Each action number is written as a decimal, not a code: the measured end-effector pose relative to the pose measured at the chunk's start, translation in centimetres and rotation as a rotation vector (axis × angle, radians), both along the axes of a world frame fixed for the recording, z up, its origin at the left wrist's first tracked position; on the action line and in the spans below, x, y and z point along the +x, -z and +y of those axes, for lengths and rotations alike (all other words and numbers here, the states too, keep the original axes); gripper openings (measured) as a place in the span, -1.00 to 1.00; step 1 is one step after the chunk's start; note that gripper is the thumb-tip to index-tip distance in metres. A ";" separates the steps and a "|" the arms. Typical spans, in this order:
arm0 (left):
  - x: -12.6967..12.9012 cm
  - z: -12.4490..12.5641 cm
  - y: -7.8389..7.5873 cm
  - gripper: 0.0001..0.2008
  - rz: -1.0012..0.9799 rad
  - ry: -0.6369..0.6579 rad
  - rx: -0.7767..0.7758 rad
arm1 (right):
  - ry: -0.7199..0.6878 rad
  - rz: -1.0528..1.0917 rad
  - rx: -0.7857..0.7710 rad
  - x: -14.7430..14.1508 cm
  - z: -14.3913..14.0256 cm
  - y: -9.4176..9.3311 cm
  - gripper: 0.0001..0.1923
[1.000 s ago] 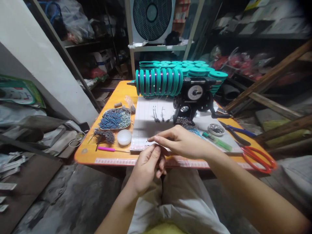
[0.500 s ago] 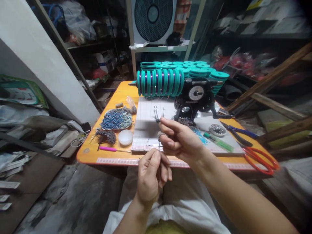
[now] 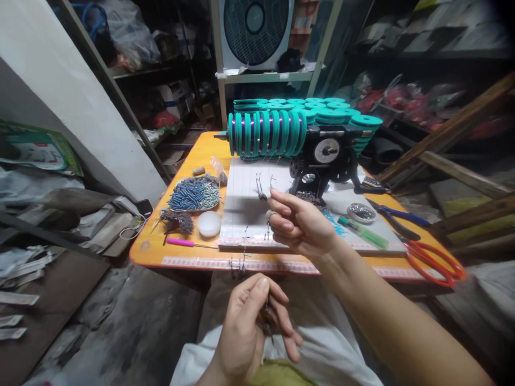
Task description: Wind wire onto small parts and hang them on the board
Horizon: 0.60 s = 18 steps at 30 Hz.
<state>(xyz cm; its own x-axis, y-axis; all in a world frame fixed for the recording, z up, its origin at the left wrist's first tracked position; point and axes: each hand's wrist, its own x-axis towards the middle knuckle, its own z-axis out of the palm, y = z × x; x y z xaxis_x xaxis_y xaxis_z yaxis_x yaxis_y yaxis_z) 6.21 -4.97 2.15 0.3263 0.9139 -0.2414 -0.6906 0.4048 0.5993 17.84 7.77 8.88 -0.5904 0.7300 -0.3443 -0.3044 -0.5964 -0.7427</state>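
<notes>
From where I watch, my left hand sits low at six o'clock, over my lap, thumb and fingers pressed together on a small dark hook that pokes out between them; its shape is too small to make out fully. My right hand is up near the centre, above the white board, fingers curled and pinched on something tiny that I cannot make out. A few more little hooks hang at the near edge of the orange table, just at twelve o'clock of my left hand.

At twelve o'clock of the right hand stands the black winder with a row of teal spools on its shaft, and more teal spools stacked flat behind it. At ten o'clock lies a tray of blue beads, with a white round lid and a pink-handled needle nearer to me. At three o'clock lie a green pen, a small round tin, blue-handled pliers and orange scissors near the table's right corner. A fan sits on the shelf far behind.
</notes>
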 end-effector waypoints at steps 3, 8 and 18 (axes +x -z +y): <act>-0.4 -0.4 0.3 -0.68 0.004 0.019 -0.041 | -0.006 -0.004 0.018 0.1 0.0 0.3 -0.55; -0.5 -1.0 0.7 -0.66 -0.020 0.035 -0.070 | -0.041 -0.012 0.030 0.0 -0.2 0.3 -0.54; -1.2 -2.7 2.9 -0.65 -0.186 0.136 0.004 | -0.070 -0.031 0.052 0.2 0.2 0.6 -0.52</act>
